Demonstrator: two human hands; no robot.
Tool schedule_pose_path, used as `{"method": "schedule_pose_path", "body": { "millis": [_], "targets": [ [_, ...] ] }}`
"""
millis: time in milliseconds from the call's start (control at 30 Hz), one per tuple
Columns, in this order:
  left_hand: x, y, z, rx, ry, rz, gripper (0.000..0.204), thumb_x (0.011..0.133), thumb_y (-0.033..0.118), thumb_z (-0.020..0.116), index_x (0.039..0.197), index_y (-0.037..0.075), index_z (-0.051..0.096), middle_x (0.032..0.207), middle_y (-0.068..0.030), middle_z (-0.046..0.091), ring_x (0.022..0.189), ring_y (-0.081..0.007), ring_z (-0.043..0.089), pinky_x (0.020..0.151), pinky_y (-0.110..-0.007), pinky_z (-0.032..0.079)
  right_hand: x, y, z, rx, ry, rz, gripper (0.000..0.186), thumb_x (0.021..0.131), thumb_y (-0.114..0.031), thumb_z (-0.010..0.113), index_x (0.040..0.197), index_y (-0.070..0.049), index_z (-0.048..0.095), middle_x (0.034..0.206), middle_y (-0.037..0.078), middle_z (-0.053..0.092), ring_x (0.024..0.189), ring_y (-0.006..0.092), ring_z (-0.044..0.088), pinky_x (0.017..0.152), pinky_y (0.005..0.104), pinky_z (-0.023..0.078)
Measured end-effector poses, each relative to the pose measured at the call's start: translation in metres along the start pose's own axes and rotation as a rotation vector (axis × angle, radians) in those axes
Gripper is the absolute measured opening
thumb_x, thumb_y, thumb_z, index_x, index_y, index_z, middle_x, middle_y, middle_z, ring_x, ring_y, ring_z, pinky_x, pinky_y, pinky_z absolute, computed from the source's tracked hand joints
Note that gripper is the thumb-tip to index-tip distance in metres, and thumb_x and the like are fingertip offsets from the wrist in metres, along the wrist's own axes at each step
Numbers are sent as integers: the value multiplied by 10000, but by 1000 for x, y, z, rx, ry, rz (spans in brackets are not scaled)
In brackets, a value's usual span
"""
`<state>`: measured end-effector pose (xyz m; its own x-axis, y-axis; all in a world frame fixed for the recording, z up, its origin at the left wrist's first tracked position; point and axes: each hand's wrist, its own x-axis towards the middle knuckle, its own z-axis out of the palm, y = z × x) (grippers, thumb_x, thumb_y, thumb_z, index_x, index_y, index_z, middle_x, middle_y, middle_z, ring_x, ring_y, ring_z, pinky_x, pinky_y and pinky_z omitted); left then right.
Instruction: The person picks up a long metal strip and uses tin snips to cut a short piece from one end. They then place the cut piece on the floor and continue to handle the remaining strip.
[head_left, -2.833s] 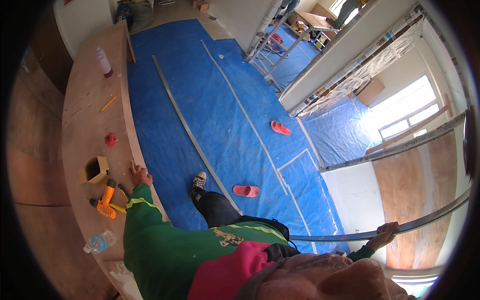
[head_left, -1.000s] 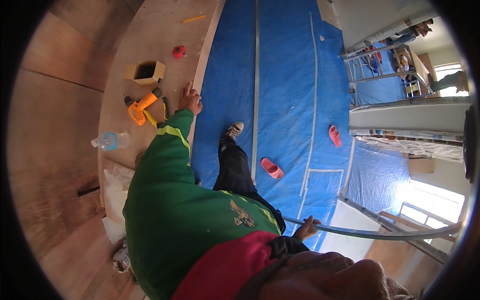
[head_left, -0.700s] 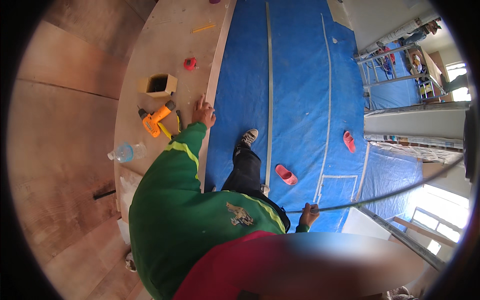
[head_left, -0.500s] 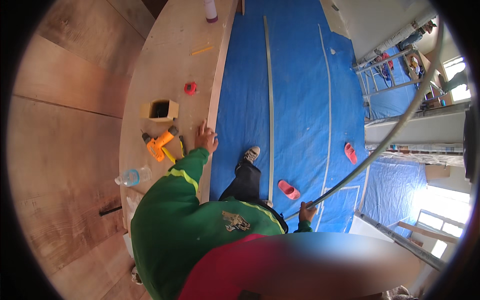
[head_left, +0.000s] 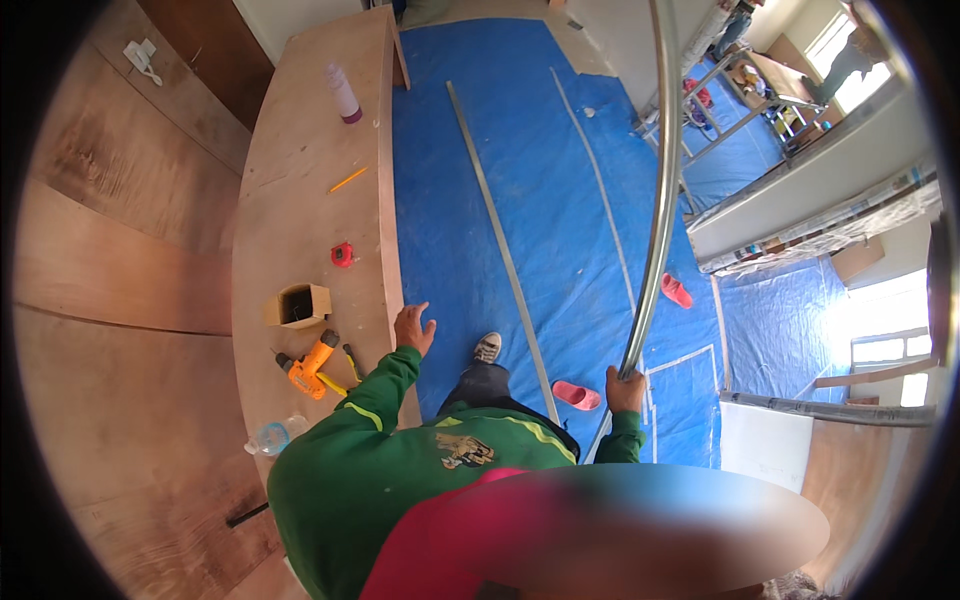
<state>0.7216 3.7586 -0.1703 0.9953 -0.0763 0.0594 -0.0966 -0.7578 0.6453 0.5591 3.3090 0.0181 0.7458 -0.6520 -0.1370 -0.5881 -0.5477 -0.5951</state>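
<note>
My right hand (head_left: 626, 388) is wrapped round a long, shiny metal pole (head_left: 662, 200). The pole rises past the top of the view and its lower end runs down beside my body, partly hidden. Fingers apart and holding nothing, my left hand (head_left: 415, 328) is at the edge of the wooden counter (head_left: 300, 220); whether it touches the edge I cannot tell. Nearest to it on the counter lie an orange power drill (head_left: 307, 368), a yellow-and-black hand tool (head_left: 351, 362), an open cardboard box (head_left: 300, 306) and a red tape measure (head_left: 342, 255).
Farther along the counter are a yellow pencil (head_left: 348, 180) and a white-and-purple bottle (head_left: 344, 95). A plastic bottle (head_left: 277, 436) lies nearer me. Blue sheeting (head_left: 470, 130) covers the floor, with pink slippers (head_left: 577, 395) on it. A metal scaffold frame (head_left: 735, 125) stands at the far right.
My left hand has come off the counter top to its edge. The pole has swung more upright, its upper part moving left, with my right hand raised slightly. The view has turned.
</note>
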Motion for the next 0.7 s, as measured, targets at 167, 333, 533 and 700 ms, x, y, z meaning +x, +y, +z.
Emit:
{"method": "schedule_pose_path", "body": {
  "millis": [167,333,533,700],
  "targets": [
    [-16,60,72,-428,-167,-197,556,958,398,738,1376,54,613,1307,-188,612,1198,-288,626,1042,-436,493,-3,-84,-72,-45,-17,-76,490,874,-377,708,835,112,696,738,337,657,834,511,703,681,537,530],
    [-23,95,173,-967,-510,-934,878,922,745,602,1483,73,533,1361,-203,571,1102,-296,616,980,-446,517,-6,-159,-113,20,-7,-172,599,912,-511,722,957,84,670,825,343,678,869,531,685,743,566,530],
    [-64,119,250,-950,-498,-1384,1098,823,896,507,1583,115,374,1487,-210,489,1248,-382,531,1063,-505,435,-15,-232,-118,116,203,-517,464,1051,-353,628,1273,-8,411,865,340,674,816,564,642,675,607,473],
    [-91,156,271,-916,-674,-1493,1283,733,1015,431,1661,150,237,1590,-217,422,1390,-459,457,1151,-564,355,6,-294,-134,128,126,-598,374,1068,-312,601,1219,-13,435,780,331,640,749,558,620,621,615,417]
  ]
}}
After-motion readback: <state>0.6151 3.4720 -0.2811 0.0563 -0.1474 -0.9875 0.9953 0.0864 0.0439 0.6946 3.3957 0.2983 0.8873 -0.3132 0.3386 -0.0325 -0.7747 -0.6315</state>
